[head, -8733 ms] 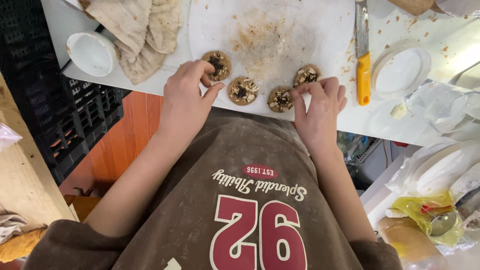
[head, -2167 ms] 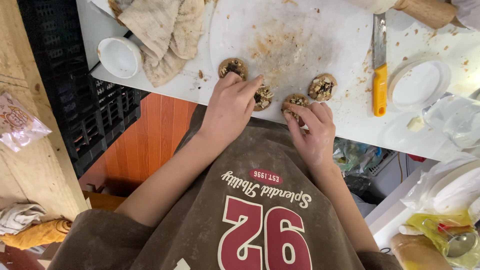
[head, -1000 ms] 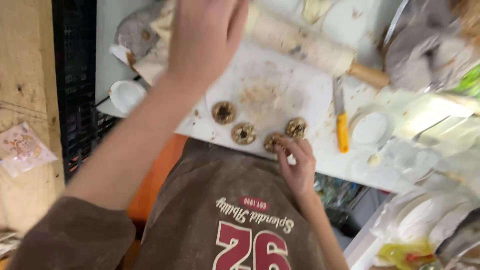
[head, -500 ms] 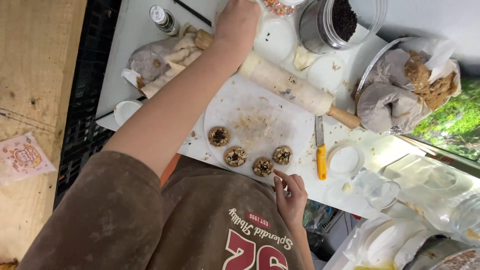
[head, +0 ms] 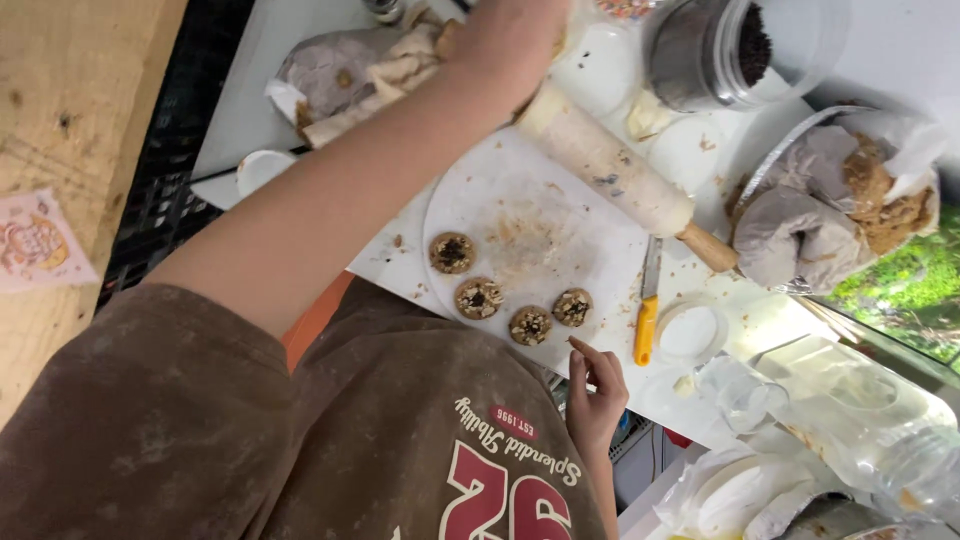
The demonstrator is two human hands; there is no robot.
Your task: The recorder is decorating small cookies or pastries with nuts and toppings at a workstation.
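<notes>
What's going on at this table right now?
A person stands at a white table with four small round filled dough pieces in a row on a round white board. The left hand reaches far across, above the rolling pin; what it holds cannot be told. The right hand rests open at the table's near edge, close to a yellow-handled knife.

1. A pink and white printed card or sachet (head: 35, 245) lies flat on the wooden surface at far left.
2. Crumpled clear plastic wrapping (head: 760, 385), possibly bags, lies at the table's lower right edge.
</notes>
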